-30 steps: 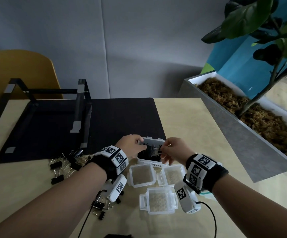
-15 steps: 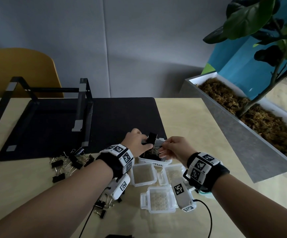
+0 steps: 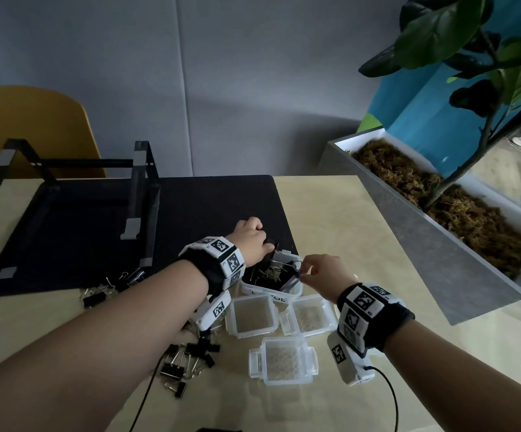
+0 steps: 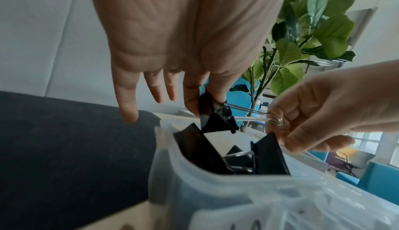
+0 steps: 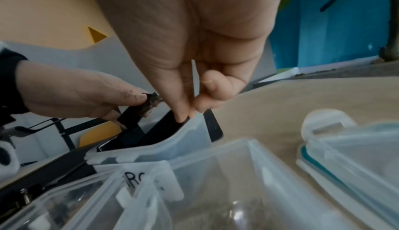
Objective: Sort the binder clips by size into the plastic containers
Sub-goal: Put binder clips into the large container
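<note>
A clear container labelled LARGE (image 3: 272, 297) holds several big black binder clips. My left hand (image 3: 265, 244) reaches over its far left corner and pinches a black clip (image 4: 218, 121) between thumb and forefinger. The clip's wire handles (image 4: 248, 111) run right to my right hand (image 3: 301, 274), which pinches their loops above the container's right rim. In the right wrist view the right hand (image 5: 191, 112) pinches just above the container wall (image 5: 190, 131). Three small empty containers (image 3: 251, 316), (image 3: 310, 314), (image 3: 284, 360) stand nearer me.
Loose black clips lie in two piles, by my left forearm (image 3: 187, 360) and at the mat's near edge (image 3: 109, 288). Behind are a black mat (image 3: 206, 213) and metal stand (image 3: 140, 194). A grey planter (image 3: 440, 260) bounds the right. A teal-sealed lid (image 5: 323, 162) lies right.
My left hand lowered the clip from above the container down to its far left corner. The right hand stayed at the right rim, still pinching.
</note>
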